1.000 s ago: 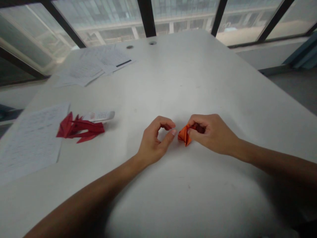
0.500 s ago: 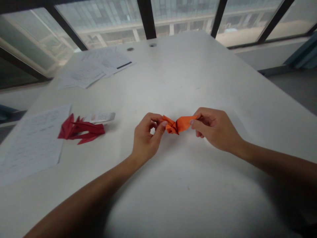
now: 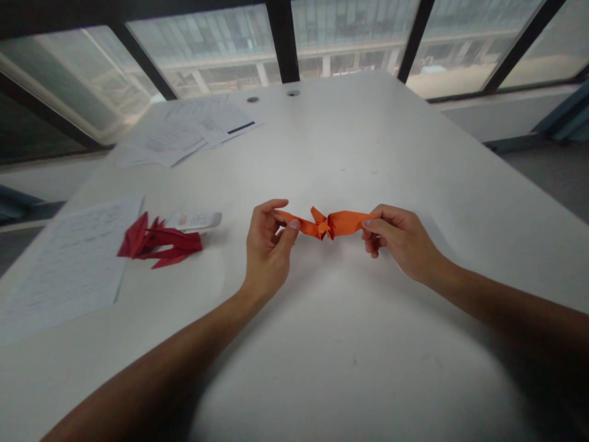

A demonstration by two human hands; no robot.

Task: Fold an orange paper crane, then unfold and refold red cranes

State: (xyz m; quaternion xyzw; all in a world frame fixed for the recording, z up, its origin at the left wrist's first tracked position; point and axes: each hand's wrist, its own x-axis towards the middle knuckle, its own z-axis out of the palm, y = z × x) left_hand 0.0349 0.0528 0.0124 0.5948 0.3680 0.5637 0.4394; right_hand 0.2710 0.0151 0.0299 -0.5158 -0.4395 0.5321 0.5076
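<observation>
An orange folded paper piece (image 3: 327, 224) stretches between my hands above the white table (image 3: 350, 153), long and narrow with a small pointed knot of folds at its middle. My left hand (image 3: 268, 245) pinches its left end between thumb and fingers. My right hand (image 3: 398, 239) holds the right end the same way. Neither hand touches the table as far as I can tell. To the left of my left hand lies a dark red folded paper model (image 3: 159, 241) with several pointed flaps.
A white tube (image 3: 196, 221) lies against the red model. A printed sheet (image 3: 69, 264) lies at the table's left side, and more papers (image 3: 184, 135) lie further back. Two round holes sit near the far edge, and large dark-framed windows stand beyond.
The orange paper has gone from a small folded wad to a long strip as my hands drew apart. My left hand now holds its left end, and the view has shifted slightly.
</observation>
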